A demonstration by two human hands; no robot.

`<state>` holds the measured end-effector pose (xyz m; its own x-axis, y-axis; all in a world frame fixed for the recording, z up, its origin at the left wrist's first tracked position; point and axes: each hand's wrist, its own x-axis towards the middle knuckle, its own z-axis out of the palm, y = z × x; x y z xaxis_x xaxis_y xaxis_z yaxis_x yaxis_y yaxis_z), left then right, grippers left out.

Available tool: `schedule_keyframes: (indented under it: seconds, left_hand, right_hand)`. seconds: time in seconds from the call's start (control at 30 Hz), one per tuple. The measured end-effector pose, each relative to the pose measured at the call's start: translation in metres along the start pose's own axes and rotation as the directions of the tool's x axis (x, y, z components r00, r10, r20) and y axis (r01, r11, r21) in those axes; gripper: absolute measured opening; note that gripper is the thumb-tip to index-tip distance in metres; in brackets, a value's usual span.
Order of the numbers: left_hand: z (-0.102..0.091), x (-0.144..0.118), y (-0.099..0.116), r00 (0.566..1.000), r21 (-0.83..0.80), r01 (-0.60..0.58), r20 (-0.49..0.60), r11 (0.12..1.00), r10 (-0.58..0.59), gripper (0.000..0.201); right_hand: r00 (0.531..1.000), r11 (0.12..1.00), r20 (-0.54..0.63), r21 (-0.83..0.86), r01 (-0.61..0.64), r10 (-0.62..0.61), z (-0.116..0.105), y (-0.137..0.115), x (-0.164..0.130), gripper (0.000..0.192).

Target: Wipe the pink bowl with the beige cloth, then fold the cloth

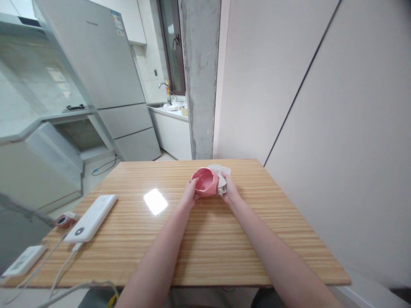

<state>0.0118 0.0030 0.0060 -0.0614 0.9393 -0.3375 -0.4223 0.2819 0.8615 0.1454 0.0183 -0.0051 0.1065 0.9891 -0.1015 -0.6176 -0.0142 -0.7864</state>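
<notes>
Pink round bowl (206, 182): we see a smooth, softly glossy surface.
Pale grey crumpled cloth (221, 186): we see matt fabric.
Flat striped tan table (221, 244): we see smooth, glossy wood grain.
Tall grey pillar (203, 81): we see rough, matt, concrete-like patches.

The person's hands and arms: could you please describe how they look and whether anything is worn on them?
The left hand and right hand are ungloved. The left forearm and right forearm are bare, with no sleeves in view, and both wrists show no watch or bracelet. No markings stand out; the fingers are too small to rule out a thin ring.
</notes>
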Motion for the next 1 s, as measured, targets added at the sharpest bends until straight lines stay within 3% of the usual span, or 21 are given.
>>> schedule_keyframes:
  seconds: [0.07, 0.23, 0.3, 0.37, 0.47, 0.7, 1.0]
  left_hand:
    - [0.002, 0.0, -0.001, 1.0, -0.044, 0.003, 0.019, 0.999, -0.003, 0.035]
    - [0.002, 0.001, 0.0, 0.989, -0.125, -0.148, -0.047, 0.981, 0.143, 0.035]
    - [0.002, 0.0, 0.0, 0.991, -0.094, -0.131, -0.013, 0.987, 0.13, 0.036]
    - [0.001, -0.002, -0.001, 0.998, -0.038, -0.039, 0.044, 0.999, 0.041, 0.036]
    - [0.001, -0.005, -0.004, 0.993, 0.031, 0.085, 0.078, 0.996, -0.087, 0.032]
    - [0.002, -0.004, -0.002, 0.999, -0.062, -0.023, -0.041, 0.998, 0.02, 0.03]
    - [-0.003, 0.001, -0.002, 0.999, 0.122, 0.044, -0.006, 0.992, -0.043, 0.02]
  right_hand:
    - [0.996, 0.995, -0.03, 0.061, -0.079, 0.081, 0.002, -0.002, -0.002, 0.016]
    - [0.971, 0.969, 0.036, 0.072, -0.237, 0.235, 0.011, 0.006, -0.008, 0.022]
    - [0.979, 0.976, -0.027, 0.079, -0.201, 0.204, 0.008, 0.006, -0.006, 0.02]
    - [0.986, 0.989, -0.108, 0.088, -0.119, 0.128, 0.003, 0.003, -0.002, 0.016]
    - [0.994, 0.998, -0.102, 0.057, -0.023, 0.028, -0.005, 0.0, 0.005, 0.013]
    - [0.995, 0.996, -0.051, -0.002, -0.09, 0.09, -0.001, 0.014, 0.002, 0.016]
    - [0.993, 0.992, -0.108, 0.114, -0.044, 0.056, -0.001, -0.004, 0.0, 0.014]
